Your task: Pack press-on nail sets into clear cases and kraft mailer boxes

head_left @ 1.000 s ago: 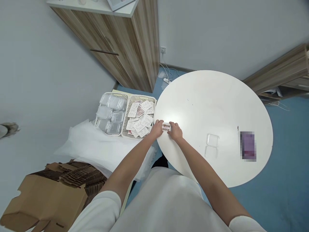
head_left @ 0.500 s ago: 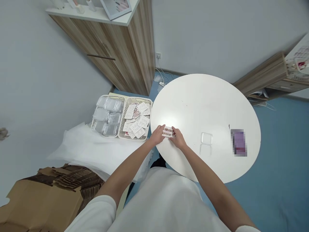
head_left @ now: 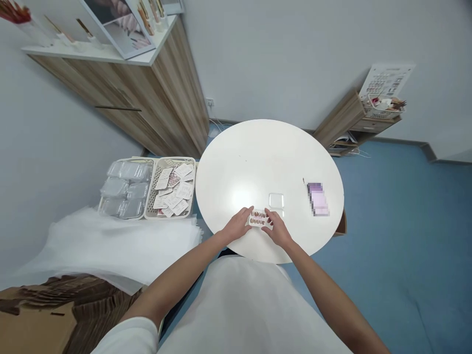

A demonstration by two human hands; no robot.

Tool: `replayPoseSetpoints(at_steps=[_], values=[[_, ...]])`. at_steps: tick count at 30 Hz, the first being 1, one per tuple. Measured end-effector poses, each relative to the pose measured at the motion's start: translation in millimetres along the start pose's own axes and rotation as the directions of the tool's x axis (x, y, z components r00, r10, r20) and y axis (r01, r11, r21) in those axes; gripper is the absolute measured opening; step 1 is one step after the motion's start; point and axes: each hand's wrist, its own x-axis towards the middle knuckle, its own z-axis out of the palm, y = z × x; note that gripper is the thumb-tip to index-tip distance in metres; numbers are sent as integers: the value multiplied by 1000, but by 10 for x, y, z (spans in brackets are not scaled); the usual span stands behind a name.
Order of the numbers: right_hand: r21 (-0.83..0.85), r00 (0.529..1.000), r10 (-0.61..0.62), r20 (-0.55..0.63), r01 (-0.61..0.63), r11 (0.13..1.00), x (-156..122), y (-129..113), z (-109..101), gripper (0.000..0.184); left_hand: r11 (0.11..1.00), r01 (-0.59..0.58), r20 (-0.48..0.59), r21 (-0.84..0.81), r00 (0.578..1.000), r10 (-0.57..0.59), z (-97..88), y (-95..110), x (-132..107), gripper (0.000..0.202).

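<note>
A small white card of reddish-brown press-on nails (head_left: 259, 218) lies flat near the front edge of the round white table (head_left: 258, 157). My left hand (head_left: 238, 227) pinches its left end and my right hand (head_left: 277, 229) pinches its right end. A clear plastic case (head_left: 276, 201) lies open on the table just beyond the card, untouched.
A blurred purple item (head_left: 317, 198) lies on the table's right side. Left of the table stand two trays, one of clear cases (head_left: 121, 189) and one of nail cards (head_left: 171, 192), on white sheets (head_left: 92, 246). Cardboard boxes (head_left: 55, 309) sit at the lower left, a wooden cabinet (head_left: 147, 103) behind.
Both hands have carried the nail card from the table's left edge toward its middle front, close to the clear case. The view has lifted and swung right.
</note>
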Motion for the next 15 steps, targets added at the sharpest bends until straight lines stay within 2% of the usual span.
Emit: replayPoseSetpoints(at_steps=[3,6,15], values=[[-16,1000,1,20,-1,1000,-166,191,-217,65,1000,11,11,-16,1000,-10,221,178,94,67],[-54,1000,-6,11,6,999,-206,395,-371,64,999,41,-2,-30,999,-41,399,287,253,66],[-217,999,17,46,-7,976,-43,866,-522,63,962,220,5,165,975,-224,729,393,624,67]])
